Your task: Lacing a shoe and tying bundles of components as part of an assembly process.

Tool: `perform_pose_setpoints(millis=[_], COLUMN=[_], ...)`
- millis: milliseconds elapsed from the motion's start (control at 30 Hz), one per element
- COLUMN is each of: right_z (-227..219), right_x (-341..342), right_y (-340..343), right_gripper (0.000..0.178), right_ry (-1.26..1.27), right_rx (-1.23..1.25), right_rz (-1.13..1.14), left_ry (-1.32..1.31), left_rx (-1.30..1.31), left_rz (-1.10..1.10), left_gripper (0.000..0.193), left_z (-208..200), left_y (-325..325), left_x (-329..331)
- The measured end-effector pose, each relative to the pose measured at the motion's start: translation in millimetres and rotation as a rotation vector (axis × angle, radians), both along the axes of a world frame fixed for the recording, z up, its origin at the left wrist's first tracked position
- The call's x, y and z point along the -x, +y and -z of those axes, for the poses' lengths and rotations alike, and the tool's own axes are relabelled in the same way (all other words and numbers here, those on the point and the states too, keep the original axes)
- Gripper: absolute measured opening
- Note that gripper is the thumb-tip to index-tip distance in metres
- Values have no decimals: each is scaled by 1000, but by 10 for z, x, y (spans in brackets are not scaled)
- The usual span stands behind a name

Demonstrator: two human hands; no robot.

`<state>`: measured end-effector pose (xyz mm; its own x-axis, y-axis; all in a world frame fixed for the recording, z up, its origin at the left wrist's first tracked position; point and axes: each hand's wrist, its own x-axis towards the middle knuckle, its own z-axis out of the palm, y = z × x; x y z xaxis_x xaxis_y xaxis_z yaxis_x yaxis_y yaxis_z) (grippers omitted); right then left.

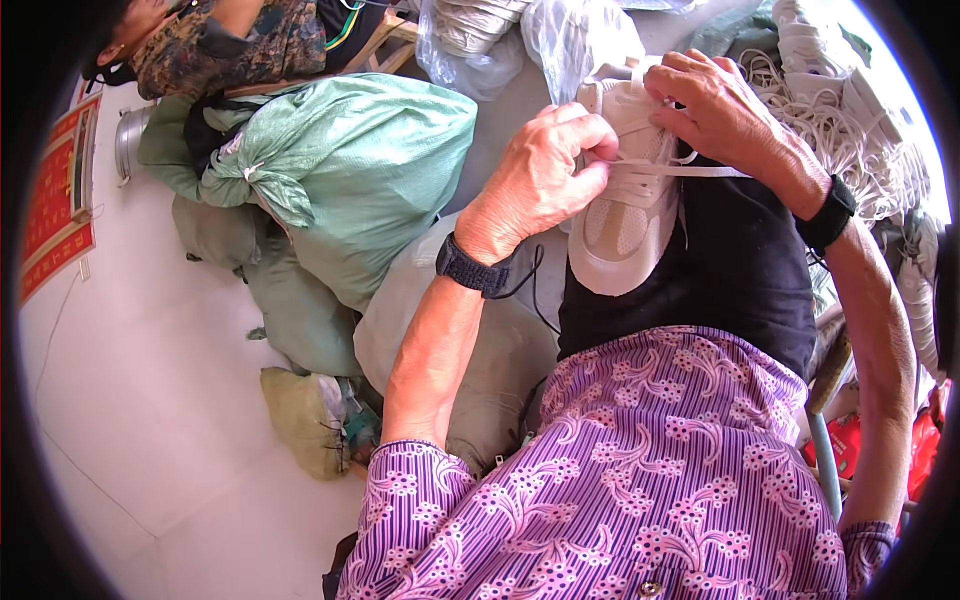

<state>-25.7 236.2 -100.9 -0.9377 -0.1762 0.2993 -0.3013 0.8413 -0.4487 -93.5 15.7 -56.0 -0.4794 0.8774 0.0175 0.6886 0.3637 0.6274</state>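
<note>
A pale beige-white sneaker point(622, 240) rests on my black-clad lap, its toe pointing toward me. A flat white shoelace point(690, 170) crosses its tongue, and a loose length stretches off to the right. On the shoe's left side, my left hand point(560, 165) pinches the lace between thumb and forefinger. My right hand point(725, 115) is curled over the upper right side near the ankle opening, thumb and fingers closed at the lacing; the exact spot they grip is partly hidden. Both wrists wear black bands.
To the left stand a tied green woven sack point(370, 160) and other stuffed sacks. White laces point(850, 160) lie heaped at the right, beside more pale shoes point(825, 65). Clear plastic bags point(580, 45) sit at the back. Another person's patterned sleeve point(270, 45) shows at upper left.
</note>
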Motion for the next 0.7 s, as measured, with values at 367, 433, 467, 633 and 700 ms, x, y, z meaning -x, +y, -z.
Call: perform_pose_setpoints(millis=[367,433,467,633,700], right_z=[69,36,42,184,165], right_x=[57,77,80,76,102], right_y=[0,67,153,490,517], right_gripper=[11,9,6,7,8], right_ry=[-3,42,54,41,44], right_rx=[-35,-191,-259,-220,-244], right_rz=[-100,-39,8,90,122], left_ry=[335,343,333,290,163], left_rx=[-404,-407,-412,-466,-407], left_rz=[-201,-216,-226,-257,-282], left_gripper=[24,23,21,15,15], left_z=[438,474,494,593,599], left_y=[147,131,124,121,82], left_x=[-108,-138,-150,-151,-148])
